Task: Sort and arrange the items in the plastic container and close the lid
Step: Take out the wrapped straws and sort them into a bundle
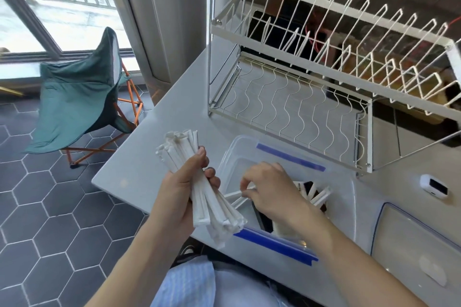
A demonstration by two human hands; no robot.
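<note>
- No writing, label, brand or number reads clearly on anything here.
- Dark marks on the packets (303, 188) inside the plastic container (349, 197) are too blurred to read.

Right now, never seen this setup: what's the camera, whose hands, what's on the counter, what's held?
There is no robot here. One wide-angle camera sits on a person's head, looking forward and down at their two bare hands.

The left hand grips a thick bundle of white paper-wrapped sticks, probably straws or chopsticks. The right hand reaches into the clear plastic container with blue clips and pinches one more white paper-wrapped stick. More white and dark items lie inside it.

On the pale grey counter, the container's clear lid with a blue rim lies to the right, off the box. Behind stands a white wire dish rack; a small white gadget sits beside it.
</note>
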